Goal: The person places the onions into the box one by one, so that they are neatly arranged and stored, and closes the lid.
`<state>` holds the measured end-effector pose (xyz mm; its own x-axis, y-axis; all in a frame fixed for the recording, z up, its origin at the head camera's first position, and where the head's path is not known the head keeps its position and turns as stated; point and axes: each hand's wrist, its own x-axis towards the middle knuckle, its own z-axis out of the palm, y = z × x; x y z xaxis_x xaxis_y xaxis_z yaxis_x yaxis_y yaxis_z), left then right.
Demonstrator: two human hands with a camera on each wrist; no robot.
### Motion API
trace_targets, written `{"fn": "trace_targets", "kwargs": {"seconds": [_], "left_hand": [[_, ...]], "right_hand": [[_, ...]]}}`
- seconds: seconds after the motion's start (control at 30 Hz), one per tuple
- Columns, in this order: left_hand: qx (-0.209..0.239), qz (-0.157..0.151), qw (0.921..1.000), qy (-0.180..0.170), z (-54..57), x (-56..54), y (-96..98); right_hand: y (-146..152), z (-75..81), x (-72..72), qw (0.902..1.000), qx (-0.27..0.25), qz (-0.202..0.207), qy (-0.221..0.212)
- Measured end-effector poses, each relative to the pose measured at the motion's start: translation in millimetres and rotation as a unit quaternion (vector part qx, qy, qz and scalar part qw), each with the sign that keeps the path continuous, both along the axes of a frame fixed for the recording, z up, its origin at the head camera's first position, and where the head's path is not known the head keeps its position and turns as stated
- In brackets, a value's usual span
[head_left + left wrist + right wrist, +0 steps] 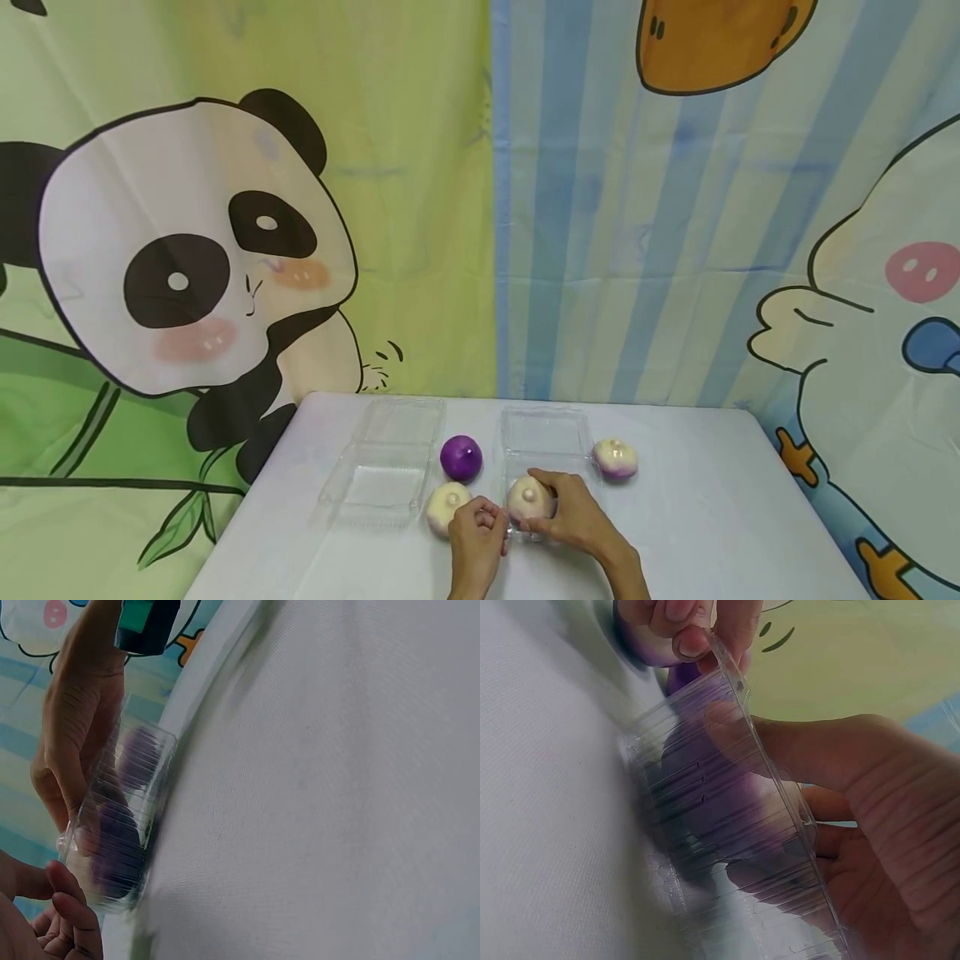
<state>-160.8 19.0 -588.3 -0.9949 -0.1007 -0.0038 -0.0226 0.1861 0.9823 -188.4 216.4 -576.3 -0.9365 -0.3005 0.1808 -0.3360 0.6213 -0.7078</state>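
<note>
Head view: your right hand (573,512) curls round a cream turnip-like vegetable (528,497) sitting in the right box (591,475), a clear plastic one with its lid laid back; the hand hides that vegetable's right side. Your left hand (476,546), fingers bent in, is at the right box's near left corner and covers part of a second turnip-like piece (444,502) just left of that box. Left of the right box too, farther back, is a purple ball (461,458); a third turnip-like piece (616,459) is to its right. The left box (382,483) lies open on its left, past the ball, its clear edges faint against the white table (712,500).

Left wrist view: your left hand is cut off at the picture's edge. The vegetable in your right hand blurs behind the right box's ribbed wall. Another purple shape (139,757) shows through that wall; whether inside or beyond, you cannot tell. A dark device (161,634) by your right wrist is cut off.

Right wrist view: your left thumb and finger pinch the right box's corner. Your right thumb, seen through the wall, lies against the vegetable. Small dark marks on the wall are too fine to make out.
</note>
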Motion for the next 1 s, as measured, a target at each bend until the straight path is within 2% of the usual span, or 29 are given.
{"fn": "trace_targets", "kwargs": {"seconds": [0.4, 0.63, 1.0], "left_hand": [[-0.002, 0.0, 1.0, 0.006, 1.4, -0.8, 0.1], [0.0, 0.002, 0.9997, 0.023, 2.4, 0.7, 0.4], [-0.002, -0.001, 1.0, 0.002, 1.1, 0.8, -0.4]], "right_hand": [[-0.2, 1.4, -2.6, 0.9996, 0.02, -0.007, 0.017], [0.0, 2.5, -2.3, 0.9996, 0.022, -0.007, 0.014], [0.6, 3.4, -0.6, 0.9998, 0.017, 0.002, 0.007]]}}
